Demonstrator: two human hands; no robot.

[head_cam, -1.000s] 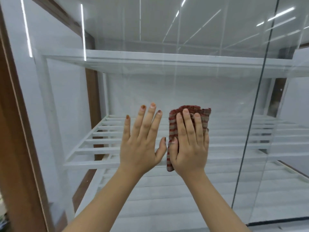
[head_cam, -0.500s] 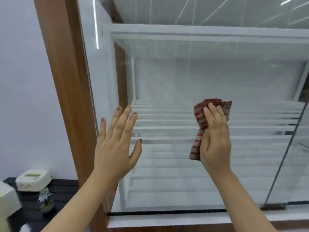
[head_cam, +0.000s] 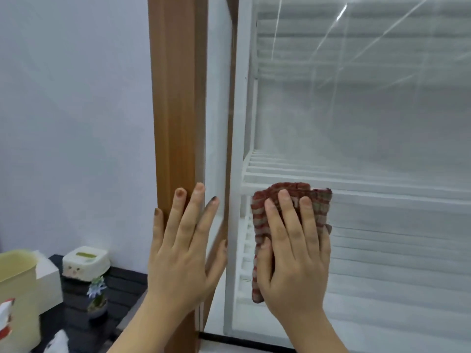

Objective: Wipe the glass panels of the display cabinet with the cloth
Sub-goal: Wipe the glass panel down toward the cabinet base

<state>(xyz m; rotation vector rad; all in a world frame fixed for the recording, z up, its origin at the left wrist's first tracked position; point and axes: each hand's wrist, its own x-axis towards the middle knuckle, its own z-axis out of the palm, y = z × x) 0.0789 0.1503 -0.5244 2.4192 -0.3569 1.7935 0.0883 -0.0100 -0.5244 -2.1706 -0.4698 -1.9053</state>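
Observation:
A folded red-and-grey striped cloth (head_cam: 318, 200) lies flat against the front glass panel (head_cam: 382, 128) of the display cabinet, near the panel's left edge. My right hand (head_cam: 293, 253) presses it to the glass with straight, spread fingers. My left hand (head_cam: 182, 245) rests flat with straight fingers on the cabinet's brown wooden corner post (head_cam: 173, 98), just left of the cloth. White slatted shelves (head_cam: 356, 182) show through the glass.
A dark low surface (head_cam: 122, 286) at the lower left carries a white tissue box (head_cam: 85, 263), a small potted plant (head_cam: 96, 299) and a pale yellow container (head_cam: 15, 289). A plain white wall (head_cam: 76, 110) is behind them.
Both hands and the cloth have moved left along the glass to its left edge. My left hand has gone from the glass onto the wooden post.

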